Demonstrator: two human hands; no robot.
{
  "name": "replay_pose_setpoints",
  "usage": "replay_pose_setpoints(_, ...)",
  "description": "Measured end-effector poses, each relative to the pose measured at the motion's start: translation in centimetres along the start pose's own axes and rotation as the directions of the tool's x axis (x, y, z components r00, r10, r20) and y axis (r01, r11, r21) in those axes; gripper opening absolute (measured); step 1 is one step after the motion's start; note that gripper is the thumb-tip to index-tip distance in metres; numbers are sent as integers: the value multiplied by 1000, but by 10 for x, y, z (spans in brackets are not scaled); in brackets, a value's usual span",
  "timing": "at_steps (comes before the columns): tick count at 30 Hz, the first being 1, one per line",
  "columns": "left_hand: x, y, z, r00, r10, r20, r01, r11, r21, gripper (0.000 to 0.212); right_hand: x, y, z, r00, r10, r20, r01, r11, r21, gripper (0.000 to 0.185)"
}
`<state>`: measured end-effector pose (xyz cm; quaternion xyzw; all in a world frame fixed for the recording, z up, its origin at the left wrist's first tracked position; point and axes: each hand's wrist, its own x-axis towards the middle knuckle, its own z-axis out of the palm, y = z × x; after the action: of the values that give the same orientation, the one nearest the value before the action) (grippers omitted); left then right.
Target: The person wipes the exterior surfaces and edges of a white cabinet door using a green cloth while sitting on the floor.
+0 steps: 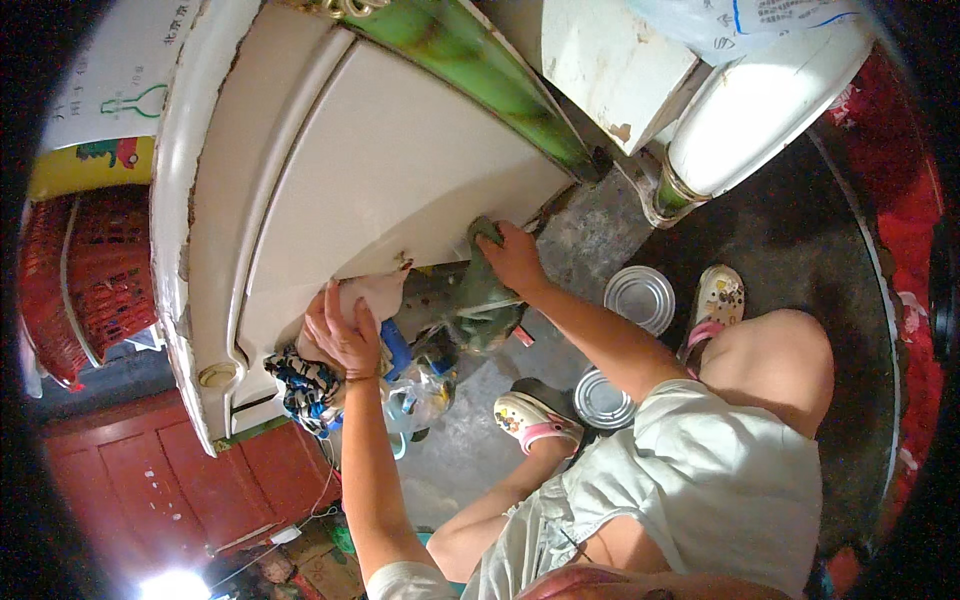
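A cream panel of a worn cabinet (pixel 405 142) fills the space before me. My left hand (pixel 343 330) lies with its fingers apart against a pale, broken-edged piece (pixel 375 294) at the panel's lower edge; whether it grips it I cannot tell. Beside that wrist hangs a patterned blue, black and white cloth (pixel 300 386). At the panel's lower right edge, my right hand (pixel 511 255) grips a dark green cloth or bag (pixel 480 285), which hangs down from the fingers. Between the hands there is a dark gap under the panel, with a blue item (pixel 395 349) and clear plastic (pixel 420 394) below.
Two round metal tins or lids (pixel 640 300) (pixel 604 399) sit on the concrete floor near my clogs (pixel 529 416). A white furniture piece (pixel 615 67) stands at upper right. Red plastic basket (pixel 97 277) and red wooden panelling (pixel 195 472) are at left. A white cable trails at lower left.
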<state>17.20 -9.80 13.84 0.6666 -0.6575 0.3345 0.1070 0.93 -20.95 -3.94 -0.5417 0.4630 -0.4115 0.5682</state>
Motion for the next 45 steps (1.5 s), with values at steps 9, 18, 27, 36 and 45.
replay_pose_setpoints(9,7,10,-2,1000,17,23,-16,999,-49,45,27,-98,-77,655,-688,-313,665,721,-193,55)
replay_pose_setpoints(18,11,14,-2,1000,2,10,-1,997,-76,44,29,94,-56,932,-68,-356,-24,968,-248,53)
replay_pose_setpoints(27,8,8,-3,1000,-2,19,2,999,-51,44,33,-67,-34,722,-454,-522,528,849,-8,61)
replay_pose_setpoints(36,3,4,1,999,7,-40,-9,999,-46,44,13,-15,-1,927,-190,325,219,974,-55,34)
replay_pose_setpoints(45,8,6,3,998,4,-55,-7,998,-60,43,-6,26,-1,963,-106,247,-43,846,532,48)
